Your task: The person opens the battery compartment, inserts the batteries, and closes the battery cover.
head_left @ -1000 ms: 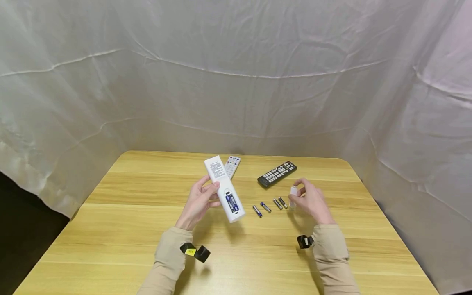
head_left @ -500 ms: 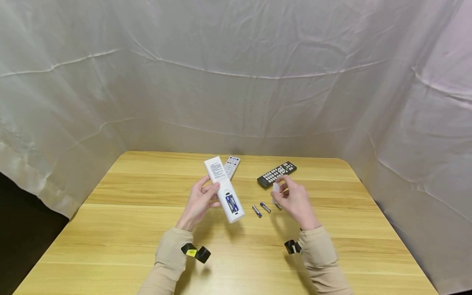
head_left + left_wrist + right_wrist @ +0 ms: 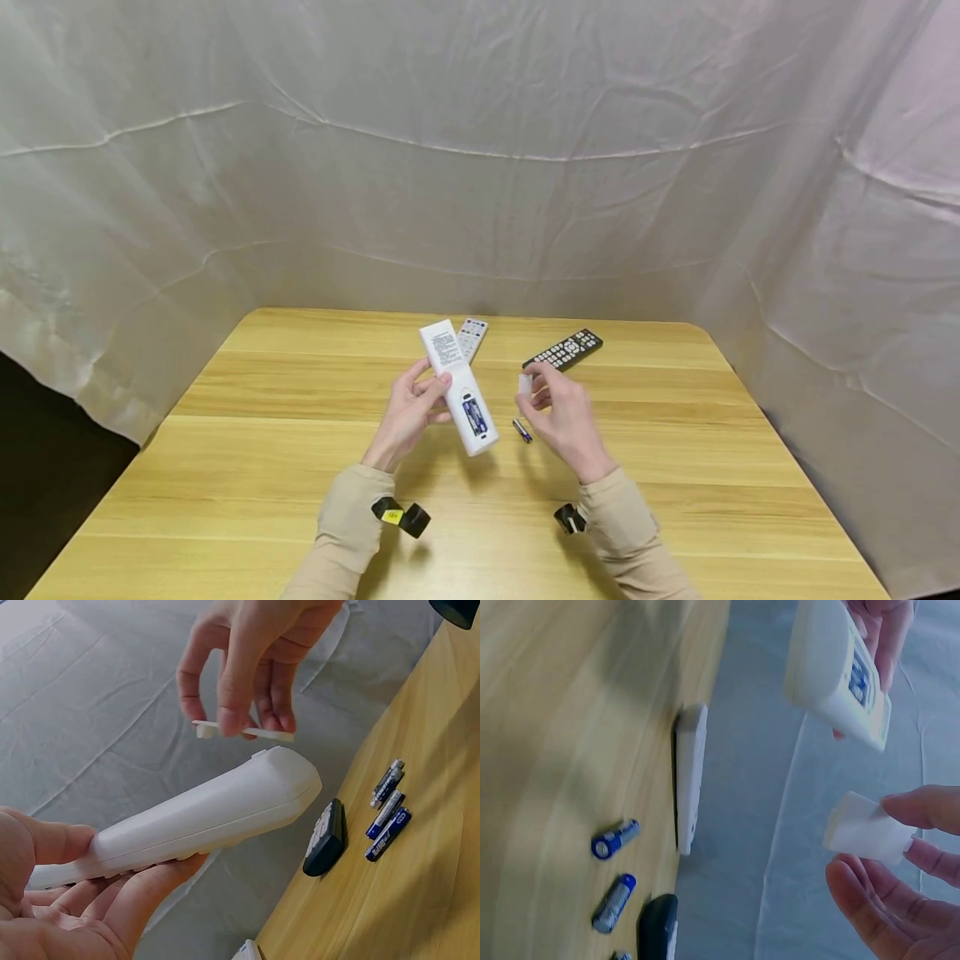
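Observation:
My left hand [image 3: 405,410] grips a white remote control [image 3: 459,385] back side up, thumb on its back. Its battery bay lies uncovered, with blue-and-silver batteries [image 3: 474,417] in it. Between thumb and fingers my right hand [image 3: 564,421] pinches a small white battery cover [image 3: 866,827], just right of the remote. The left wrist view has the cover edge-on, a little above the remote's end, with a gap between them. Below the right hand a loose battery [image 3: 522,430] lies on the table; several loose batteries [image 3: 388,825] show in the left wrist view.
Behind the held remote, a second white remote [image 3: 472,335] lies on the wooden table [image 3: 300,367]. A black remote [image 3: 573,348] lies behind my right hand, partly hidden by it. Grey cloth [image 3: 480,208] hangs around the back and sides.
My right hand has moved left with the battery cover, from beyond the loose batteries to close by the remote. The left hand and its remote have barely shifted.

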The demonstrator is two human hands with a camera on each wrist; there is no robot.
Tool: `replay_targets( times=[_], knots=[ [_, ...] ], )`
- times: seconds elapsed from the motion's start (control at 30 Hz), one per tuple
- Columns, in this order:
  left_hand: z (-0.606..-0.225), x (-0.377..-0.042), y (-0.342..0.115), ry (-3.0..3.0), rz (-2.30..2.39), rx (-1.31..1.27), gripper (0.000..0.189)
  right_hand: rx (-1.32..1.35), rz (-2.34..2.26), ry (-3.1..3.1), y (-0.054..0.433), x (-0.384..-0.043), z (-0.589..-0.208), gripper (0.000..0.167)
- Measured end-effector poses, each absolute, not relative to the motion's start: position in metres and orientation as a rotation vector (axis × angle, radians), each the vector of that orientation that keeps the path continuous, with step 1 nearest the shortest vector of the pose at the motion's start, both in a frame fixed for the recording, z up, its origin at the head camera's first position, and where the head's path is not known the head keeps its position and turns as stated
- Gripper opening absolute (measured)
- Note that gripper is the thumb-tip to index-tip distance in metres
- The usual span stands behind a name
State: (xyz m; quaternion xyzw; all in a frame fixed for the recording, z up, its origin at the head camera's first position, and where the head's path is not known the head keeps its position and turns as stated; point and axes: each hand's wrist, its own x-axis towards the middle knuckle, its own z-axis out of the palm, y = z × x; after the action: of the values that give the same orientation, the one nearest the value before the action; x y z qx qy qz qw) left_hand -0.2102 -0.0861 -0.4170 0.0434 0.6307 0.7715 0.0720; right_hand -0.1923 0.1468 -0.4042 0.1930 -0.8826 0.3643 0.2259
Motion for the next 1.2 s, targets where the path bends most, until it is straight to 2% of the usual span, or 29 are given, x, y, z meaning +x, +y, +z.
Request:
replay_targets(
  times=[1.2],
  knots=[
    [-0.419,-0.208,-0.076,1.966,2.285,0.176,0.049,0.689,1.046,-2.372,0.11,-0.176,-0.413,0.037]
  ],
)
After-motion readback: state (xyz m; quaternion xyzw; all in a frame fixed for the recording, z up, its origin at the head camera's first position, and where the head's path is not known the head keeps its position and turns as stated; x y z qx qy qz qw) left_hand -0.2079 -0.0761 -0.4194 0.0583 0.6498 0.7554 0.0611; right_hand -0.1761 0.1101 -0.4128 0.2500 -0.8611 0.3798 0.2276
